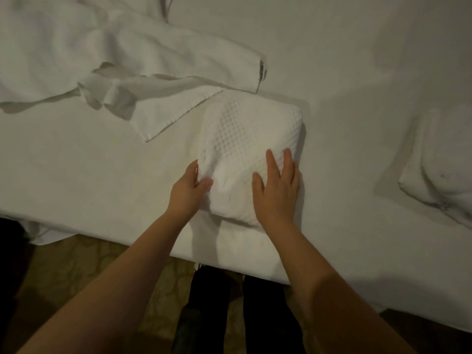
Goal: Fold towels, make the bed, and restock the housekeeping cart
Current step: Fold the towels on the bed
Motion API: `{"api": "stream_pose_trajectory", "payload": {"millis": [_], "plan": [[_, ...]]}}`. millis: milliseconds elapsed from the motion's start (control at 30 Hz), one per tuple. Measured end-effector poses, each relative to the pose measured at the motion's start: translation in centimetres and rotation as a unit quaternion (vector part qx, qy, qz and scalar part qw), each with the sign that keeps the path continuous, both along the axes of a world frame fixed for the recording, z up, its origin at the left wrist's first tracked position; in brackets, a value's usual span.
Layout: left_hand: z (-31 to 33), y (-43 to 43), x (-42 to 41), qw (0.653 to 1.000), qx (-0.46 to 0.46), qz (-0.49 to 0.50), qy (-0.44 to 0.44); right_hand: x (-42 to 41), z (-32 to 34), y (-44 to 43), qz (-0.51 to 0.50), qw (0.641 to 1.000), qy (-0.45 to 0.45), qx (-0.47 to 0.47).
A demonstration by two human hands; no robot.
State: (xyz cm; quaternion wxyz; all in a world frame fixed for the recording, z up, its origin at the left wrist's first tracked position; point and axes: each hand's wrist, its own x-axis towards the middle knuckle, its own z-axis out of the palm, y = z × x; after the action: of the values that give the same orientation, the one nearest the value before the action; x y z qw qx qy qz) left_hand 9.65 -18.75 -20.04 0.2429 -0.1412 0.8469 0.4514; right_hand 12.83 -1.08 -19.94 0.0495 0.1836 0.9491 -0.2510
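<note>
A folded white waffle-weave towel (245,139) lies on the white bed sheet (102,169) near the bed's front edge. My left hand (187,191) grips the towel's near-left edge, thumb on top and fingers tucked under the fabric. My right hand (278,187) presses flat on the towel's near-right part with straight fingers.
An unfolded white towel (163,106) and a larger crumpled white towel with a label (115,47) lie at the upper left. A stack of folded white towels (441,164) sits at the right. Patterned carpet (76,264) and my dark trousers (255,315) show below the bed's edge.
</note>
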Motion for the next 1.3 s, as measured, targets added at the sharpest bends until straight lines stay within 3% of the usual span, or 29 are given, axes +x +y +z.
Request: {"api": "stream_pose_trajectory", "payload": {"millis": [67, 133, 267, 333, 367, 433, 500, 567, 667, 833, 900, 967, 1033, 1167, 1300], "plan": [[-0.7, 0.9, -0.2, 0.989, -0.138, -0.041, 0.013, -1.5, -1.2, 0.5, 0.005, 0.999, -0.033, 0.015], [-1.1, 1.7, -0.2, 0.982, -0.185, -0.044, -0.02, -1.7, -2.2, 0.7, 0.021, 0.998, -0.052, 0.023], [-0.4, 1.7, -2.1, 0.993, -0.103, -0.005, -0.064, -2.4, -1.7, 1.6, 0.026, 0.998, -0.046, -0.018], [1.5, 1.5, -3.3, 0.99, -0.022, 0.051, -0.131, -2.4, -0.6, 2.8, -0.022, 0.99, -0.035, -0.132], [2.3, 1.5, -3.8, 0.984, 0.028, 0.079, -0.156, -2.2, -0.1, 3.5, -0.081, 0.97, -0.037, -0.225], [3.5, 2.7, -4.3, 0.972, 0.121, 0.083, -0.184, -1.7, 1.2, 5.1, -0.216, 0.883, -0.071, -0.411], [5.1, 5.0, -4.5, 0.973, 0.147, 0.049, -0.17, -1.5, 2.6, 6.9, -0.269, 0.81, -0.119, -0.508], [6.7, 7.2, -4.7, 0.982, 0.138, 0.017, -0.131, -1.6, 4.6, 9.4, -0.261, 0.799, -0.126, -0.527], [10.1, 10.8, -5.7, 0.971, 0.197, -0.031, -0.134, -2.7, 7.8, 14.5, -0.246, 0.818, -0.056, -0.517], [12.9, 20.9, -11.6, 0.971, 0.226, -0.069, -0.041, -5.8, 11.1, 23.4, -0.298, 0.816, 0.05, -0.493], [11.9, 24.6, -13.7, 0.98, 0.181, -0.072, -0.034, -6.8, 11.2, 26.0, -0.321, 0.838, 0.046, -0.44], [9.8, 27.0, -14.8, 0.987, 0.085, -0.113, -0.071, -7.3, 10.5, 28.1, -0.301, 0.912, -0.014, -0.278], [7.7, 27.6, -15.0, 0.975, -0.029, -0.175, -0.133, -7.8, 9.7, 29.2, -0.255, 0.954, -0.08, -0.139], [5.6, 26.1, -16.2, 0.977, -0.081, -0.122, -0.152, -10.2, 8.0, 28.4, -0.103, 0.983, -0.143, -0.059], [5.0, 22.7, -18.6, 0.982, -0.175, -0.071, -0.004, -14.3, 7.3, 24.6, -0.007, 0.991, -0.135, -0.004]]}}
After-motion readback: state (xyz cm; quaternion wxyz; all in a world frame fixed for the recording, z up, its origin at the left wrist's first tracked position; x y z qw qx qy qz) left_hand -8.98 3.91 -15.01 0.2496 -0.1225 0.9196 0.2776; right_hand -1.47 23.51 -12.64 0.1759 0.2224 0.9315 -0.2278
